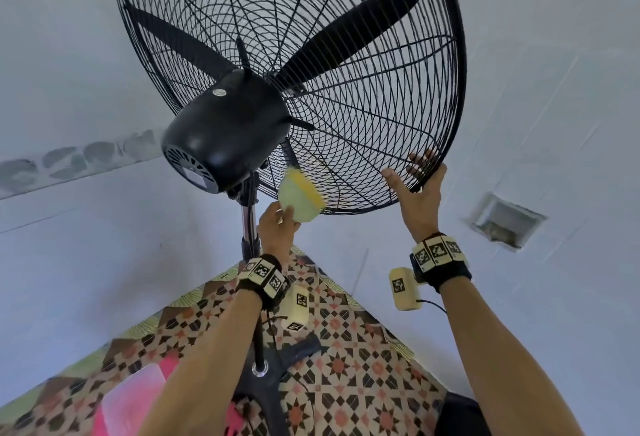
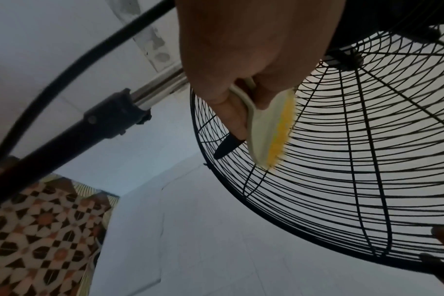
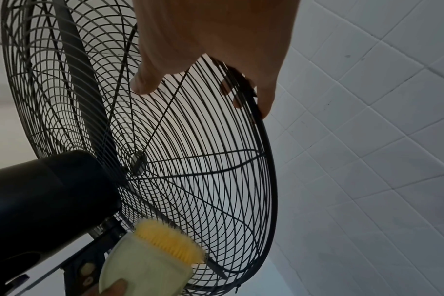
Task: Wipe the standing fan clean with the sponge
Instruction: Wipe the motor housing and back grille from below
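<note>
The left hand (image 1: 277,227) has its fingers (image 2: 231,118) curled round a pale green brush with yellow bristles (image 1: 302,197), standing in for the sponge; the thumb lies along its back in the left wrist view. The bristles press against the rear wire grille (image 1: 346,117) of the standing fan, at about 6 o'clock on the cage, just right of the black motor housing (image 1: 225,130).

The right hand (image 1: 417,193) grips the cage rim (image 1: 446,144) at about 4 o'clock: its fingers (image 1: 417,162) hook over the rim and show through the wires, while the thumb (image 3: 145,82) rests spread against the grille.

Outward from the hands, both wrists wear black bands with printed marker tiles. The fan's chrome and black pole (image 1: 250,227) drops from the motor at 6 o'clock to a dark base on a patterned tile floor (image 1: 363,366). Black blades (image 1: 349,33) sit inside the cage. White tiled walls (image 1: 554,72) stand behind
</note>
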A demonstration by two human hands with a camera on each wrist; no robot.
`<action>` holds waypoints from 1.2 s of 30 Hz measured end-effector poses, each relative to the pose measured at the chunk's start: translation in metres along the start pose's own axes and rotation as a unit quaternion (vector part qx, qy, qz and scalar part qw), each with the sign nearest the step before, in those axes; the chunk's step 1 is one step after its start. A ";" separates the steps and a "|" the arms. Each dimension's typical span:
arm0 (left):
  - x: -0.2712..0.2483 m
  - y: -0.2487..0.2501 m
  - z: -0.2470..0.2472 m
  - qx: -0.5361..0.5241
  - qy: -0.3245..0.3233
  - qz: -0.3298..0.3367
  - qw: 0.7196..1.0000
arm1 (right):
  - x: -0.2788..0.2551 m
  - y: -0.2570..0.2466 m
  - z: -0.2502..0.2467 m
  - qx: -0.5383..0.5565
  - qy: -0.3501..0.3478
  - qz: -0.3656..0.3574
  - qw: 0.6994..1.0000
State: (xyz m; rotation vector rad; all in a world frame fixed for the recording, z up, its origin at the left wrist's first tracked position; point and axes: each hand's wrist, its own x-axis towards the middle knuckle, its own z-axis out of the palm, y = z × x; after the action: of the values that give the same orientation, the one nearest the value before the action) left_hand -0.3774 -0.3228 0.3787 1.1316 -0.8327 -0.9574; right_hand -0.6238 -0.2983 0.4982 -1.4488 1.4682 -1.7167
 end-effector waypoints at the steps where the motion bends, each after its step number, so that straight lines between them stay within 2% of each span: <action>1: 0.000 0.000 -0.003 -0.013 -0.020 0.005 1.000 | 0.001 0.003 0.001 -0.008 0.004 0.002 1.000; 4: -0.013 0.014 0.000 -0.056 -0.112 0.029 0.992 | -0.001 0.003 0.004 -0.013 0.011 -0.002 1.000; 5: -0.013 0.015 0.004 -0.065 -0.125 0.035 0.989 | 0.001 0.005 0.004 -0.011 0.013 -0.003 1.000; 8: -0.011 0.009 0.011 -0.026 -0.092 0.029 0.995 | 0.004 0.004 0.003 -0.005 0.002 -0.004 1.000; 11: -0.002 -0.002 0.003 0.043 -0.060 -0.023 0.997 | 0.004 0.004 0.003 -0.015 0.013 0.008 1.000; 13: -0.001 0.002 -0.004 0.062 -0.099 -0.028 0.993 | 0.003 0.006 0.003 -0.010 0.016 -0.003 1.000; 16: -0.010 0.021 -0.008 0.098 -0.197 0.042 0.975 | 0.001 0.005 0.006 0.002 0.014 -0.013 1.000; 18: -0.017 0.030 0.000 0.119 -0.228 0.075 0.963 | 0.001 0.004 0.005 -0.001 0.012 -0.015 1.000; 21: -0.010 0.024 0.008 0.187 -0.180 0.089 0.962 | 0.001 0.006 0.004 -0.001 0.018 -0.017 1.000; 24: 0.006 0.006 -0.006 0.294 -0.103 0.057 0.949 | 0.000 0.006 0.004 0.003 0.020 -0.014 1.000; 26: 0.003 0.006 -0.013 0.266 -0.113 0.059 0.956 | 0.000 0.008 0.005 -0.006 0.016 -0.019 1.000; 28: -0.012 0.015 -0.009 0.193 -0.177 0.070 0.963 | -0.001 0.007 0.007 -0.014 0.014 -0.021 1.000; 30: -0.022 0.020 0.004 0.175 -0.222 0.099 0.954 | -0.001 0.008 0.008 -0.014 0.018 -0.024 0.999; 33: -0.014 0.006 0.017 0.252 -0.190 0.116 0.942 | 0.001 0.007 0.005 -0.012 0.019 -0.031 0.999; 36: 0.001 -0.022 0.006 0.304 -0.122 0.031 0.944 | 0.002 0.008 0.003 -0.021 0.014 -0.028 0.999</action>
State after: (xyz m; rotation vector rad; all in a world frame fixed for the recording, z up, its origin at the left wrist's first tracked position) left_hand -0.3868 -0.3293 0.3586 1.5141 -1.4216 -0.8166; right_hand -0.6244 -0.3037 0.4910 -1.5076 1.5004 -1.7568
